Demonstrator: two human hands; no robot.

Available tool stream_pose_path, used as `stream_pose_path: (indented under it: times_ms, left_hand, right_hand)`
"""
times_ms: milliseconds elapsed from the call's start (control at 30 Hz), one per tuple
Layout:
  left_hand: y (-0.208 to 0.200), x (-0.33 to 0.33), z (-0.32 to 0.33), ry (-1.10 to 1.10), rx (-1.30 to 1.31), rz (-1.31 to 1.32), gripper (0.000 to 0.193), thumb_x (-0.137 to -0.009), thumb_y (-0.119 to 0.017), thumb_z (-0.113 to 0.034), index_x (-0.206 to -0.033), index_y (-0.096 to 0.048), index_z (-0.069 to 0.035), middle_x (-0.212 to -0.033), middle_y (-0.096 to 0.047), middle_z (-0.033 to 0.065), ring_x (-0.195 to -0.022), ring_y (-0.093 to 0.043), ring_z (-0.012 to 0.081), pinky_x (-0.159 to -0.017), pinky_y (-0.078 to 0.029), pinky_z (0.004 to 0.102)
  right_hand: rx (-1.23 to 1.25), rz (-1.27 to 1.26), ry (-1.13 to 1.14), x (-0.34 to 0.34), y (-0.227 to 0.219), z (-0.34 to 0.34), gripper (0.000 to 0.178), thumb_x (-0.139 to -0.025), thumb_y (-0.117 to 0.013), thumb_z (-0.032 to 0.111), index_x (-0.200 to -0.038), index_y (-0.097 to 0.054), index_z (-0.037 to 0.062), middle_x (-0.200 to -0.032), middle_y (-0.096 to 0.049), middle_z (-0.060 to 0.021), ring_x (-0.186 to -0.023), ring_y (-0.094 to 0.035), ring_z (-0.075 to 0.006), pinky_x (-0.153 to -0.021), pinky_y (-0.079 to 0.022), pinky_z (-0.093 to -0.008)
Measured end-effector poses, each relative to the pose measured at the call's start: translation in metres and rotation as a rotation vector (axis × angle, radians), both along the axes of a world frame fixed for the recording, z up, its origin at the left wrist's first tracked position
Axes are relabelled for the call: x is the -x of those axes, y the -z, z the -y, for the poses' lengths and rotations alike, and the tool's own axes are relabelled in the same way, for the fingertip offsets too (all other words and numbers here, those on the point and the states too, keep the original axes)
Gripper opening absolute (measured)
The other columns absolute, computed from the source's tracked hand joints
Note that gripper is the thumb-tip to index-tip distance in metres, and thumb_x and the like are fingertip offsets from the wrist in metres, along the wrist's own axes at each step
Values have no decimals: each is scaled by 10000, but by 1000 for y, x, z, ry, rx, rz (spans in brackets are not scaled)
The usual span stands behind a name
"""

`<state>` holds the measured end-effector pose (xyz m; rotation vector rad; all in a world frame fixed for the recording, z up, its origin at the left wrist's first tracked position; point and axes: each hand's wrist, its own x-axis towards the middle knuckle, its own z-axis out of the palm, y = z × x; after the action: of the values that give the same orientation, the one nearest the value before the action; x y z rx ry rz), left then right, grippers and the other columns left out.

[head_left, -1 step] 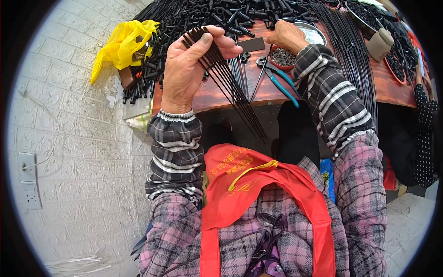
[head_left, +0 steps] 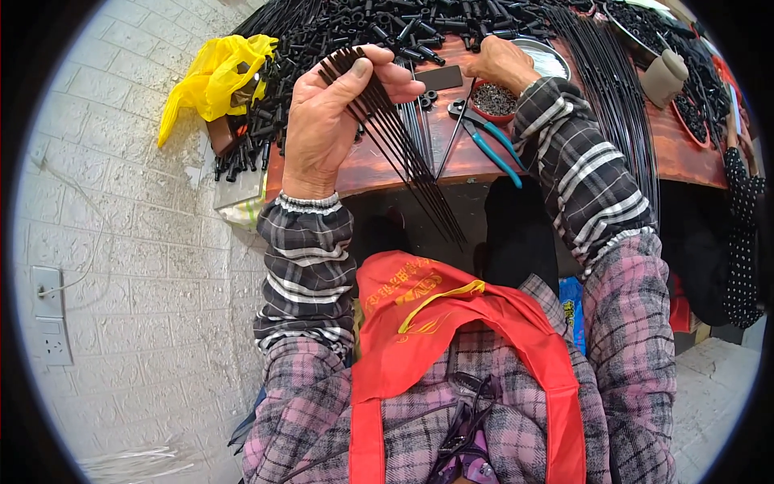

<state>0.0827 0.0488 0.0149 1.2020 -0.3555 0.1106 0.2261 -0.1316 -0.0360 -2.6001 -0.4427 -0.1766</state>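
Note:
My left hand point(head_left: 330, 105), raised over the table's near edge, pinches a fan of thin black rods point(head_left: 403, 161) between thumb and fingers. Their lower ends slant down to the right, past the edge. My right hand point(head_left: 504, 63) reaches over the table beside the heap of black tubular parts point(head_left: 403, 31). Its fingers are bent together; what they hold, if anything, is hidden. Just below it sits a red bowl point(head_left: 493, 99) of small dark metal pieces. Behind the wrist stands a round metal dish point(head_left: 552, 60) with thin white sticks. A dark flat block point(head_left: 439, 78) lies between my hands.
Pliers with teal handles point(head_left: 493, 149) lie at the table's point(head_left: 371, 169) front edge. Long black rods point(head_left: 617, 105) spread at the right, near a grey-beige container point(head_left: 665, 78). A yellow plastic bag point(head_left: 214, 77) rests at the left by the white wall point(head_left: 145, 242). Another person's dotted sleeve point(head_left: 743, 234) shows far right.

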Motion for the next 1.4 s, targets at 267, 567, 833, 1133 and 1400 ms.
stream_pose_path:
  times_ms: [267, 567, 833, 1133, 1400]
  left_hand:
    - [1, 2, 1, 19, -27, 9, 221, -871, -458, -134, -961, -543, 48, -832, -608, 166, -787, -615, 294, -735, -509, 370]
    - [-1, 3, 3, 15, -46, -2, 214, -872, -456, -131, -959, -545, 44, -826, -609, 159, -781, -618, 282, -730, -510, 363]
    - [2, 5, 0, 1, -49, 4, 219, -879, -440, -133, -967, -543, 40, -822, -607, 153, -770, -619, 267, -721, -511, 347]
    - [0, 12, 11, -21, -66, -36, 223, -881, -430, -113, -995, -530, 50, -822, -602, 143, -771, -616, 244, -718, -510, 323]
    - [-1, 21, 13, -52, -155, 56, 220, -877, -450, -123, -994, -533, 43, -799, -596, 113, -741, -612, 214, -687, -508, 290]
  right_hand:
    - [152, -78, -66, 4, -4, -5, 354, -565, -640, 243, -745, -593, -58, -734, -596, -213, -722, -593, -357, -614, -441, -412]
    - [112, -155, -5, -3, -3, -8, 284, -574, -607, 180, -731, -594, -55, -718, -596, -192, -687, -597, -317, -587, -439, -382]
    - [-138, -13, 7, -26, 8, -21, 275, -611, -582, 223, -633, -600, -50, -618, -581, -180, -602, -586, -284, -551, -445, -351]
    - [-252, -274, -196, -48, 8, -16, 374, -722, -645, 305, -598, -549, -35, -492, -490, -90, -394, -481, -170, -356, -385, -301]
    - [378, -100, -139, -46, -13, 74, 194, -511, -690, 26, -662, -591, -42, -652, -605, -168, -660, -612, -273, -574, -475, -348]
